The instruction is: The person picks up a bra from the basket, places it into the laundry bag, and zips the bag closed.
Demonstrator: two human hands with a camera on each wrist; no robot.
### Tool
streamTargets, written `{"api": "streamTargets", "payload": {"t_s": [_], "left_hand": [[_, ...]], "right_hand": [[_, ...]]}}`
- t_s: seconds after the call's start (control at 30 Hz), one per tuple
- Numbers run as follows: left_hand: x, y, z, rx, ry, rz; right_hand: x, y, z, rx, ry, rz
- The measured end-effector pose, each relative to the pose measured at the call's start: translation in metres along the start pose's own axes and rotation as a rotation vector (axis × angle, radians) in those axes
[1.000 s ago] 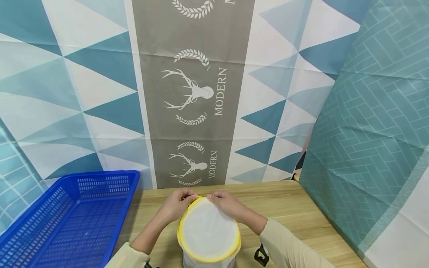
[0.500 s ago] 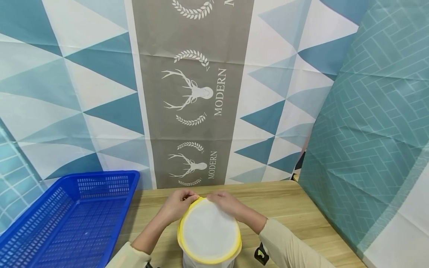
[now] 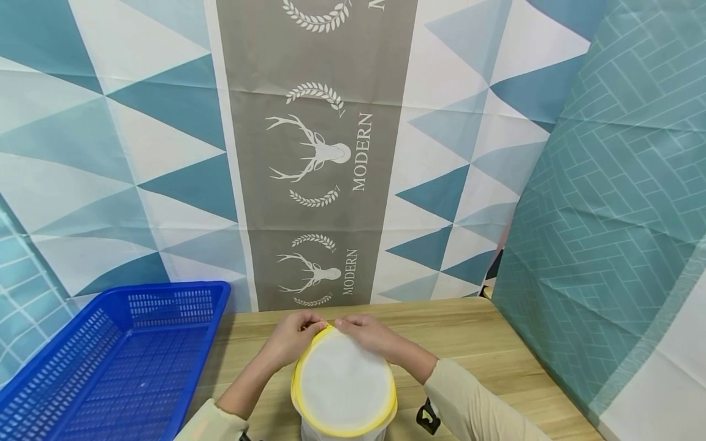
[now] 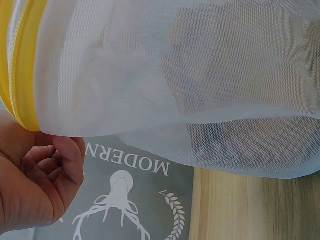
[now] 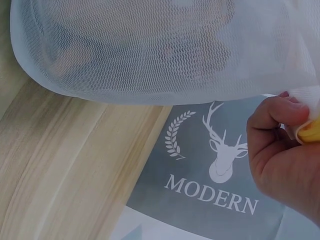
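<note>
A white mesh laundry bag (image 3: pixel 346 383) with a yellow zipper round its top stands upright on the wooden table. Several blurred shapes show through its mesh wall (image 4: pixel 240 65) in the left wrist view. At the far side of the rim, my left hand (image 3: pixel 289 340) pinches the yellow zipper edge (image 4: pixel 25 70). Close beside it, my right hand (image 3: pixel 369 337) grips the rim between thumb and fingers. White fabric and a bit of yellow edging (image 5: pixel 311 131) come out of the right hand (image 5: pixel 280 135) in the right wrist view.
A blue plastic basket (image 3: pixel 206 343) with slotted walls stands to the left on the wooden table (image 3: pixel 441 324). Behind the table hangs a patterned cloth (image 3: pixel 314 202) with deer heads and triangles. A teal cloth (image 3: pixel 607 214) borders the right side.
My right hand has shifted slightly left along the rim, nearer to the left hand. The left hand keeps its place on the zipper edge.
</note>
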State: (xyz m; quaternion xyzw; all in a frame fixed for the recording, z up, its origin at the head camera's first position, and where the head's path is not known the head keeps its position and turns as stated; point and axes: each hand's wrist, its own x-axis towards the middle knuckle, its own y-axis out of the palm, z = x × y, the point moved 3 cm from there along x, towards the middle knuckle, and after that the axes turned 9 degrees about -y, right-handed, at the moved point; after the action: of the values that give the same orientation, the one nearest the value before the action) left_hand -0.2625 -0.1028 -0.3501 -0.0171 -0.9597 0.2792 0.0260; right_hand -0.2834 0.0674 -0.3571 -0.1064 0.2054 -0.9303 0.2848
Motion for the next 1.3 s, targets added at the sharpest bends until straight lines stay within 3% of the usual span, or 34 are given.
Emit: {"api": "streamTargets", "payload": {"t_s": [1.3], "left_hand": [[-0.0014, 0.0016, 0.0022, -0.023, 0.002, 0.014]], "right_hand": [[-0.0014, 0.0037, -0.0015, 0.009, 0.028, -0.038]]}}
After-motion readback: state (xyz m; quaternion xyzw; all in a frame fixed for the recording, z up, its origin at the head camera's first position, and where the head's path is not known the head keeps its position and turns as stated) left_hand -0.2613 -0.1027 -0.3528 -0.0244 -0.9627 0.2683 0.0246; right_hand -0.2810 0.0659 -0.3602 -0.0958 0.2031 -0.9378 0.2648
